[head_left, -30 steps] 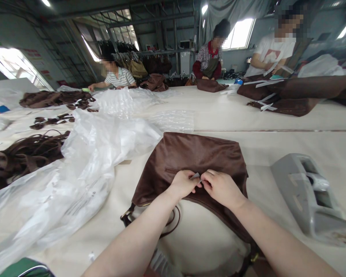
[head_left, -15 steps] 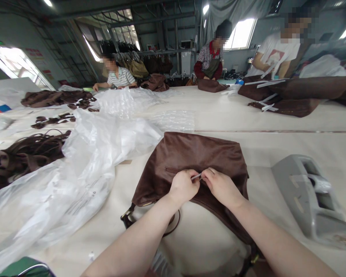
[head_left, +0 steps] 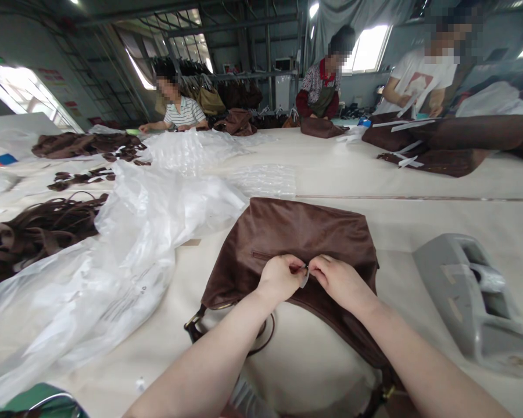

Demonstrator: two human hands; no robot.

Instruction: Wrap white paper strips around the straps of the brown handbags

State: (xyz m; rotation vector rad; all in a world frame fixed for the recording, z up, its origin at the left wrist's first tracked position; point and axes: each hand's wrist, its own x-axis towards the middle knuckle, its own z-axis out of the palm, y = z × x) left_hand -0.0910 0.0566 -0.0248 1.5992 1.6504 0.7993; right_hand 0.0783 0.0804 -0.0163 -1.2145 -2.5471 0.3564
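Note:
A brown leather handbag [head_left: 305, 226] lies flat on the table in front of me, its strap side towards me. My left hand [head_left: 283, 278] is closed over the bag near its slim zip pocket [head_left: 264, 256], with a small white strip [head_left: 304, 280] at its fingertips. Almost touching it, my right hand [head_left: 337, 277] pinches at a tiny dark piece between the two hands, too small to make out. The fingers hide the pocket's right end. A thin brown cord loop [head_left: 271, 337] shows beneath my left forearm.
Crumpled clear plastic [head_left: 135, 255] covers the table to the left, beside a pile of brown straps [head_left: 39, 232]. At the right stands a grey tape dispenser [head_left: 451, 290]. Across the table, several people work near more brown bags [head_left: 453, 159].
The white strip, which stretched between my fingertips before, now hangs down below my left fingers. My right fingers have shifted slightly. The bag stays in place.

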